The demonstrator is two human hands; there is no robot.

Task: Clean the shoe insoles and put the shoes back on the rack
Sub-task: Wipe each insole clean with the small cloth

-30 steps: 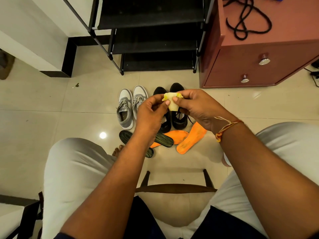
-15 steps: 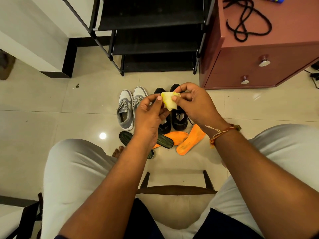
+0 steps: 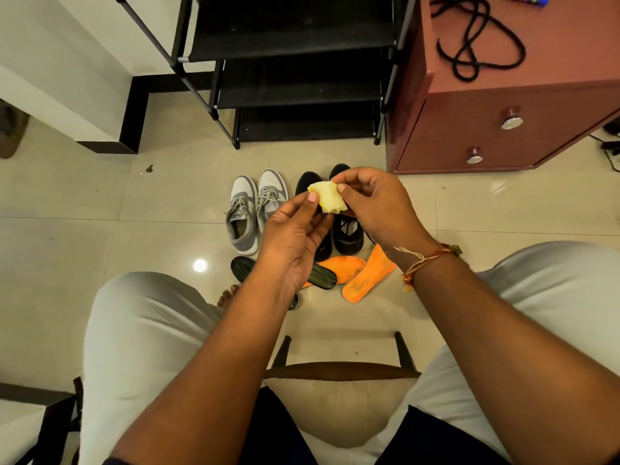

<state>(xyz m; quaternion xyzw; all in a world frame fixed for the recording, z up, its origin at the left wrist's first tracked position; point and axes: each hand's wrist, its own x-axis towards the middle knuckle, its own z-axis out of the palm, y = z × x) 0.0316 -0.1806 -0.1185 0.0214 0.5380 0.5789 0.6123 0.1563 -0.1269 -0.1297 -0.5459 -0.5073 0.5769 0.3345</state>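
Note:
A small folded yellow cloth is held in the air above the shoes. My left hand pinches its left edge with thumb and fingers, and my right hand pinches its right edge. Below on the floor stand a pair of grey sneakers and a pair of black shoes, partly hidden by my hands. Two orange insoles and two dark insoles lie in front of the shoes. The black shoe rack stands behind them with bare shelves.
A reddish-brown drawer cabinet stands right of the rack, with a black cord on top. I sit on a cushioned wooden stool, knees spread. A white wall corner with black skirting is at the left.
Both hands shifted slightly while working the yellow cloth; it is turned and folded differently than a second ago. Shoes and insoles have not moved.

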